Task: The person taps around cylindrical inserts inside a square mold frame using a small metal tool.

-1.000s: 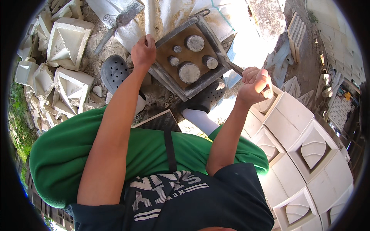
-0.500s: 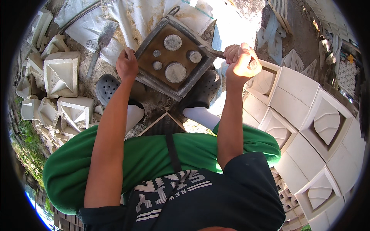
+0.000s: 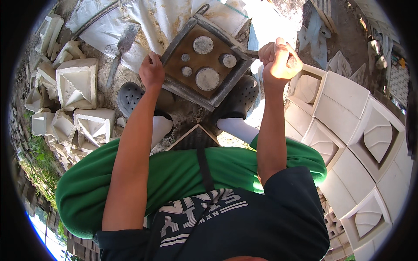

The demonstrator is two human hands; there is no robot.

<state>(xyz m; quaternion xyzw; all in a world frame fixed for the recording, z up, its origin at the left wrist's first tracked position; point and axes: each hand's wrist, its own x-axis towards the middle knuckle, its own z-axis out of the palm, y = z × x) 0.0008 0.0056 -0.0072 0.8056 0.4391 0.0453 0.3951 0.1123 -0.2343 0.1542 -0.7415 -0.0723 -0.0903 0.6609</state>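
Between my feet lies a square mould (image 3: 175,79) with a dark grey frame and a brown inner face. Several round grey discs (image 3: 207,79), large and small, are set in that face. My left hand (image 3: 152,69) is closed at the mould's left corner, its fingers curled against the frame. Near the right corner, my right hand (image 3: 280,61) makes a fist around a tool with a wooden handle (image 3: 291,61). The tool's dark shaft (image 3: 251,53) reaches toward the frame; my fist hides part of it, and I cannot tell its kind.
A trowel (image 3: 126,41) lies on a white sheet (image 3: 98,30) at the back left. Pale cast blocks (image 3: 77,82), some broken, are piled on the left. Rows of patterned pale blocks (image 3: 335,102) stand on the right. My dark clogs (image 3: 130,98) flank the mould.
The whole view has shifted a little, so everything sits slightly farther right. Both hands stay at the mould, with the right fist still around the wooden handle.
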